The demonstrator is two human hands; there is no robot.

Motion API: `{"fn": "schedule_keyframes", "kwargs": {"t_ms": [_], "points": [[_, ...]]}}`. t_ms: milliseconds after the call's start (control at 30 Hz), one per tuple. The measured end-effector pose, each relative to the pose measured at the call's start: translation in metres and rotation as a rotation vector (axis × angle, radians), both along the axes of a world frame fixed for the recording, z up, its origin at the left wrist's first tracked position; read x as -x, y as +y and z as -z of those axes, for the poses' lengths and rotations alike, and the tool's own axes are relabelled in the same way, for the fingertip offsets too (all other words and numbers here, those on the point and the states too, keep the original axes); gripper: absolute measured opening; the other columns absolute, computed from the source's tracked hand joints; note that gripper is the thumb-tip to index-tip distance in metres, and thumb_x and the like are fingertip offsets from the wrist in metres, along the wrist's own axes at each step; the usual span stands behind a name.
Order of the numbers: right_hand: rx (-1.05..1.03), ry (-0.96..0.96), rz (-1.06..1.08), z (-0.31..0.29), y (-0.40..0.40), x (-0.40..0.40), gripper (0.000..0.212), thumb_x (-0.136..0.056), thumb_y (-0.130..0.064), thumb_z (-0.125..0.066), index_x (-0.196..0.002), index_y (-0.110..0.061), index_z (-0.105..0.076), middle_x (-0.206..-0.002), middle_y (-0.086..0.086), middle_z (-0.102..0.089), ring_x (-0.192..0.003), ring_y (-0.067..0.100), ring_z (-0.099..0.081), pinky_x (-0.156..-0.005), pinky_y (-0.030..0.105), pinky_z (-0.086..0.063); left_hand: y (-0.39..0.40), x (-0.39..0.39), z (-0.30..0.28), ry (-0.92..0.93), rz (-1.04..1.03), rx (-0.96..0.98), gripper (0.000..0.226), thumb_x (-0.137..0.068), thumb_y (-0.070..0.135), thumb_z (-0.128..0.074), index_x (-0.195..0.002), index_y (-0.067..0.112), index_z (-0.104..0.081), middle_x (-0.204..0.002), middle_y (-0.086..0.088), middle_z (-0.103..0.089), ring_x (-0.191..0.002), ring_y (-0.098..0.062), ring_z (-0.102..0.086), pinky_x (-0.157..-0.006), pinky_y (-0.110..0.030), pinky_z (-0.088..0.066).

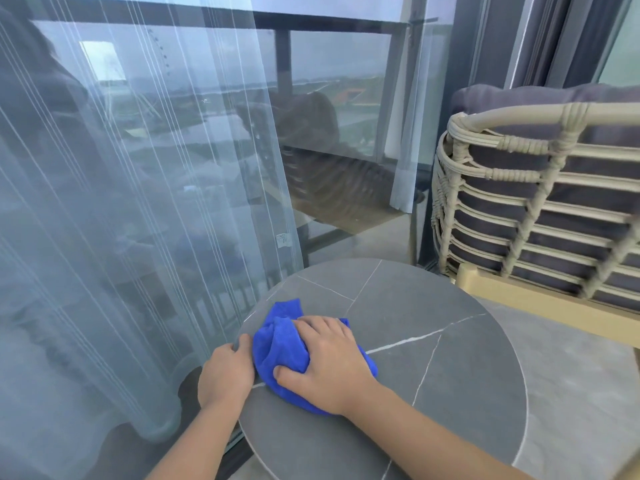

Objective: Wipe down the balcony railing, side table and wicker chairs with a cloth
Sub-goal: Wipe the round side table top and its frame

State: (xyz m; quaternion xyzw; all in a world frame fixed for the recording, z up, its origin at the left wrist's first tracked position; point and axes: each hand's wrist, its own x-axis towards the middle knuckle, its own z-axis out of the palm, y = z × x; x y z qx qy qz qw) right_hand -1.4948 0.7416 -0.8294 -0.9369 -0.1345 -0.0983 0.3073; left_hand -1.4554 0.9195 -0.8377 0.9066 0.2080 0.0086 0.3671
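Both forearms reach in from the lower frame. Right hand (323,362) lies on the blue microfibre cloth (280,355), fingers curled into it, at the left of the round grey bench (433,375). Left hand (225,372) grips the bench's left rim. Wicker chair (519,202) stands upper right; balcony railing (311,20) beyond the glass.

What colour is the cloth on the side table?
Bright blue cloth, seen in the head view.
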Motion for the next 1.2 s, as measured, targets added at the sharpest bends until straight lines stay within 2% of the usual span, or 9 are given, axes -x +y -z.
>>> {"fn": "schedule_keyframes", "kwargs": {"t_ms": [167, 300, 500, 633, 767, 900, 967, 1067, 1200], "points": [[-0.021, -0.004, 0.004, 0.000, -0.025, 0.032, 0.062, -0.078, -0.068, -0.052, -0.132, -0.038, -0.053, -0.133, -0.021, -0.051, -0.130, 0.006, -0.040, -0.118, 0.032, -0.023, 0.000, 0.000, 0.000, -0.014, -0.005, -0.030, 0.053, -0.097, 0.047, -0.035, -0.079, 0.010, -0.068, -0.086, -0.014, -0.067, -0.086, -0.036, -0.062, -0.080, -0.042, -0.050], [-0.037, -0.003, 0.053, -0.002, -0.054, 0.044, 0.058, -0.077, -0.068, -0.054, -0.128, -0.040, -0.055, -0.129, -0.024, -0.052, -0.128, 0.003, -0.040, -0.117, 0.029, -0.023, 0.000, -0.001, 0.002, -0.031, -0.011, -0.040, 0.054, -0.100, 0.045, -0.035, -0.078, 0.010, -0.069, -0.082, -0.010, -0.066, -0.080, -0.031, -0.060, -0.070, -0.039, -0.045], [-0.004, 0.005, 0.185, -0.003, -0.114, 0.040, 0.034, -0.076, -0.068, -0.057, -0.097, -0.041, -0.052, -0.105, -0.023, -0.055, -0.106, 0.007, -0.049, -0.103, 0.033, -0.038, 0.001, -0.004, 0.007, -0.032, -0.005, 0.003, 0.051, -0.098, 0.046, -0.036, -0.082, 0.012, -0.071, -0.085, -0.009, -0.067, -0.083, -0.032, -0.062, -0.073, -0.039, -0.046], [0.011, -0.002, 0.293, -0.004, -0.152, 0.030, 0.049, -0.074, -0.071, -0.053, -0.106, -0.034, -0.061, -0.108, -0.017, -0.062, -0.107, 0.012, -0.053, -0.099, 0.035, -0.039, -0.001, -0.005, 0.007, -0.035, -0.010, 0.027, 0.052, -0.098, 0.045, -0.037, -0.081, 0.010, -0.070, -0.085, -0.010, -0.068, -0.080, -0.030, -0.061, -0.072, -0.039, -0.046], [-0.013, 0.007, 0.351, -0.007, -0.179, 0.015, 0.038, -0.073, -0.070, -0.053, -0.092, -0.039, -0.057, -0.098, -0.018, -0.061, -0.100, 0.015, -0.054, -0.094, 0.037, -0.041, -0.003, -0.004, 0.006, -0.040, -0.024, 0.080, 0.052, -0.099, 0.044, -0.039, -0.080, 0.007, -0.071, -0.084, -0.011, -0.068, -0.078, -0.029, -0.061, -0.068, -0.037, -0.044], [-0.017, -0.009, 0.409, -0.014, -0.198, -0.008, 0.024, -0.074, -0.063, -0.056, -0.081, -0.040, -0.055, -0.089, -0.018, -0.061, -0.091, 0.017, -0.056, -0.083, 0.041, -0.044, 0.001, -0.006, 0.013, -0.034, -0.032, 0.103, 0.053, -0.097, 0.046, -0.038, -0.075, 0.008, -0.068, -0.082, -0.011, -0.069, -0.080, -0.031, -0.063, -0.070, -0.037, -0.045], [-0.006, -0.002, 0.451, -0.015, -0.208, -0.025, 0.026, -0.073, -0.066, -0.053, -0.081, -0.040, -0.055, -0.087, -0.016, -0.062, -0.088, 0.018, -0.057, -0.080, 0.041, -0.045, 0.001, -0.008, 0.015, -0.044, -0.040, 0.119, 0.052, -0.097, 0.046, -0.039, -0.072, 0.009, -0.064, -0.080, -0.011, -0.068, -0.079, -0.031, -0.063, -0.067, -0.037, -0.044], [0.023, 0.034, 0.526, -0.014, -0.216, -0.053, 0.034, -0.071, -0.071, -0.049, -0.084, -0.040, -0.056, -0.088, -0.013, -0.064, -0.088, 0.021, -0.059, -0.084, 0.046, -0.051, 0.000, -0.008, 0.014, -0.064, -0.055, 0.135, 0.050, -0.097, 0.043, -0.040, -0.069, 0.008, -0.061, -0.078, -0.011, -0.067, -0.078, -0.031, -0.062, -0.064, -0.036, -0.041], [0.098, 0.077, 0.607, -0.011, -0.211, -0.085, 0.050, -0.069, -0.075, -0.041, -0.098, -0.037, -0.056, -0.097, -0.009, -0.064, -0.095, 0.025, -0.059, -0.089, 0.046, -0.049, 0.001, -0.009, 0.015, -0.071, -0.058, 0.138, 0.052, -0.099, 0.042, -0.040, -0.075, 0.004, -0.066, -0.079, -0.012, -0.069, -0.077, -0.030, -0.063, -0.063, -0.035, -0.040]]}}
